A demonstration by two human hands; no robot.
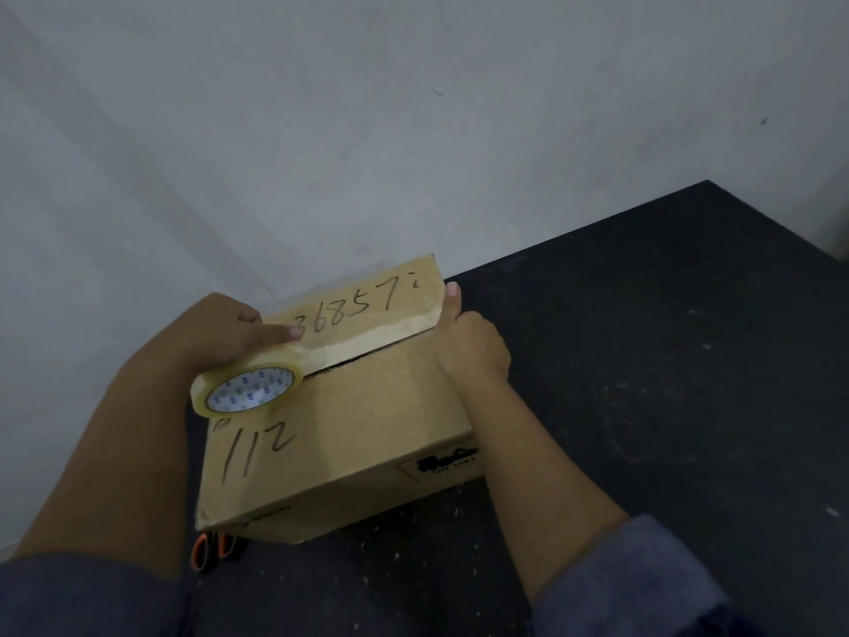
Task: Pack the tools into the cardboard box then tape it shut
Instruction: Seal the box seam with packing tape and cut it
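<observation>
On the black table (pixel 643 360) the closed cardboard box (pixel 367 429) sits at the near left. The left hand (pixel 216 333) holds the clear tape roll (pixel 250 394) at the seam's left end, while the right hand (pixel 468 347) grips the box's right edge, thumb on the tape strip (pixel 367 335). Orange-handled scissors (pixel 216 549) poke out under the box's near-left corner.

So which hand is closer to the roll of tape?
Left. The left hand holds the tape roll on the cardboard box; the right hand is apart, at the box's right end.
</observation>
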